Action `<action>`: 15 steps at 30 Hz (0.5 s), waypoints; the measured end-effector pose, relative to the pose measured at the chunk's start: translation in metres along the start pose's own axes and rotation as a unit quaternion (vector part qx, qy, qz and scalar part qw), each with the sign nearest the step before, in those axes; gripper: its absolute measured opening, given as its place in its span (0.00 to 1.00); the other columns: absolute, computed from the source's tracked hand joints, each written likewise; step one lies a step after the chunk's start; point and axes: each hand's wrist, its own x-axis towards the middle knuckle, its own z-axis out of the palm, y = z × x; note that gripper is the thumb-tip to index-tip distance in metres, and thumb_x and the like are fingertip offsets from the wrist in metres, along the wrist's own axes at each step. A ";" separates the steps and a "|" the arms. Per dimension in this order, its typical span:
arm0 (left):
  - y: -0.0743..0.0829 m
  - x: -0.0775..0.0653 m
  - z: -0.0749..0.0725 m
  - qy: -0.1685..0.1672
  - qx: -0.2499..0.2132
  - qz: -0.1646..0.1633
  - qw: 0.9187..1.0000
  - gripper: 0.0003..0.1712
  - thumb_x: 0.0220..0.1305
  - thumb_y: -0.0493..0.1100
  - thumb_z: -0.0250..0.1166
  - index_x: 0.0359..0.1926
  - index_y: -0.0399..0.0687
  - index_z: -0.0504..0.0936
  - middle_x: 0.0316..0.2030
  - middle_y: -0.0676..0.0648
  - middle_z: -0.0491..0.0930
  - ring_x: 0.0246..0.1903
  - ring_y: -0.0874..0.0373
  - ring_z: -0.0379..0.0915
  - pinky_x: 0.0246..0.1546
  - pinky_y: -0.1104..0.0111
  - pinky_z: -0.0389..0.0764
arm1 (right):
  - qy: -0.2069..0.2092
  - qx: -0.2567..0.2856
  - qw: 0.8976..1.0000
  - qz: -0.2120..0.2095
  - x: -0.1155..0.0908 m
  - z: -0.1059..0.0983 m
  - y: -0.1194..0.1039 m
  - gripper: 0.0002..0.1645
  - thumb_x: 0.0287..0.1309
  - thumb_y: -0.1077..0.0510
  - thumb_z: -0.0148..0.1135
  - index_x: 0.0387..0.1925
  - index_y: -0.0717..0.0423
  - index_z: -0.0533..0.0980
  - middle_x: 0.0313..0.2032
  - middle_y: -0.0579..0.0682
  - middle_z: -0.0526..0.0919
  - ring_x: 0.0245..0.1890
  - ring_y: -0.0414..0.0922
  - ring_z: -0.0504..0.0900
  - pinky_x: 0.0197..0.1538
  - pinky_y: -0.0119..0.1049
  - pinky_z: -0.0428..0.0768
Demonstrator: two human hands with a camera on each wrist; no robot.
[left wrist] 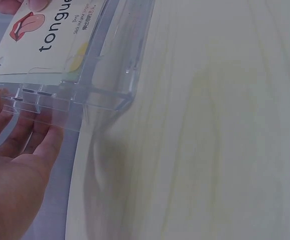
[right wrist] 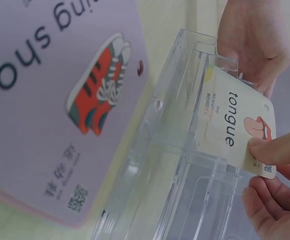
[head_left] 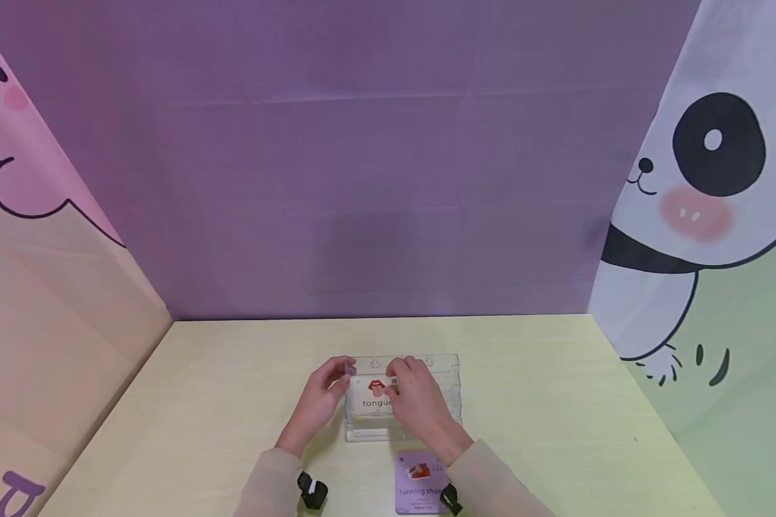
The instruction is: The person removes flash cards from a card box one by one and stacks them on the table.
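A clear plastic card holder (head_left: 378,434) with tiered pockets stands on the table. My left hand (head_left: 320,398) grips its left edge, thumb in front and fingers behind in the left wrist view. In the holder's left part sits a white flashcard (right wrist: 230,120) printed "tongue" with a picture of a mouth. The thumb and fingers of my right hand (head_left: 423,402) pinch that card by its upper right corner. Whether several cards are stacked there is hard to tell. Below the holder lies a purple "running shoe" flashcard (head_left: 417,488), partly covered by the right wrist.
The pale wooden table (head_left: 233,388) reaches back to a purple cloth wall (head_left: 362,179). Cloth panels stand on both sides, with a pink animal on the left and a panda (head_left: 698,165) on the right. Black straps (head_left: 312,492) sit around the wrists.
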 end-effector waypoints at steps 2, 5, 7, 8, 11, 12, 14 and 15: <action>0.000 -0.001 0.000 0.000 0.001 -0.001 1.000 0.18 0.74 0.31 0.57 0.62 0.38 0.76 0.58 0.38 0.78 0.62 0.42 0.72 0.70 0.47 0.66 | -0.003 0.002 1.000 0.003 0.000 0.000 0.000 0.11 0.59 0.65 0.72 0.41 0.56 0.77 0.35 0.46 0.77 0.36 0.43 0.72 0.39 0.35 0.80; 0.000 -0.001 0.000 0.000 0.002 -0.001 1.000 0.18 0.74 0.30 0.57 0.61 0.38 0.76 0.58 0.38 0.78 0.61 0.43 0.73 0.70 0.47 0.67 | -0.006 0.006 1.000 0.008 -0.001 0.000 -0.001 0.11 0.61 0.65 0.70 0.41 0.55 0.77 0.35 0.46 0.76 0.35 0.42 0.72 0.39 0.34 0.80; -0.001 -0.002 0.000 0.000 0.003 0.000 1.000 0.18 0.74 0.29 0.56 0.61 0.38 0.76 0.58 0.39 0.78 0.61 0.43 0.73 0.69 0.47 0.67 | -0.006 0.006 1.000 0.008 -0.001 0.000 -0.001 0.11 0.61 0.65 0.70 0.42 0.55 0.77 0.35 0.45 0.76 0.35 0.42 0.72 0.38 0.33 0.80; -0.001 -0.002 -0.001 0.000 0.003 0.000 1.000 0.18 0.74 0.29 0.56 0.61 0.38 0.76 0.57 0.39 0.78 0.61 0.43 0.73 0.69 0.47 0.67 | -0.006 0.006 1.000 0.008 0.000 -0.001 -0.001 0.11 0.61 0.65 0.70 0.42 0.55 0.76 0.34 0.45 0.76 0.34 0.42 0.71 0.38 0.33 0.80; -0.001 -0.002 -0.001 -0.001 0.002 0.002 1.000 0.18 0.74 0.30 0.56 0.61 0.37 0.76 0.57 0.39 0.78 0.61 0.44 0.73 0.69 0.47 0.67 | -0.003 0.006 1.000 0.010 0.000 -0.002 -0.001 0.11 0.61 0.66 0.69 0.42 0.56 0.76 0.34 0.46 0.77 0.34 0.43 0.71 0.37 0.34 0.79; -0.001 -0.001 -0.001 -0.001 0.002 0.003 1.000 0.18 0.74 0.30 0.56 0.62 0.37 0.76 0.58 0.39 0.78 0.61 0.44 0.73 0.69 0.47 0.67 | -0.002 0.006 1.000 0.010 0.000 -0.002 -0.001 0.11 0.61 0.66 0.69 0.42 0.56 0.76 0.34 0.46 0.77 0.33 0.43 0.71 0.36 0.34 0.79; -0.002 -0.001 -0.001 -0.003 0.002 0.004 1.000 0.18 0.74 0.31 0.56 0.62 0.37 0.76 0.58 0.38 0.78 0.61 0.43 0.73 0.69 0.47 0.67 | 0.000 0.008 1.000 0.013 0.001 -0.003 0.000 0.11 0.61 0.66 0.69 0.42 0.56 0.76 0.34 0.46 0.77 0.33 0.42 0.71 0.35 0.33 0.78; -0.002 -0.001 -0.001 -0.004 0.003 0.005 1.000 0.18 0.75 0.31 0.56 0.62 0.37 0.75 0.58 0.38 0.78 0.61 0.44 0.73 0.69 0.47 0.67 | 0.000 0.007 1.000 0.013 0.001 -0.004 0.000 0.10 0.61 0.66 0.69 0.42 0.56 0.76 0.34 0.46 0.77 0.33 0.42 0.71 0.35 0.33 0.78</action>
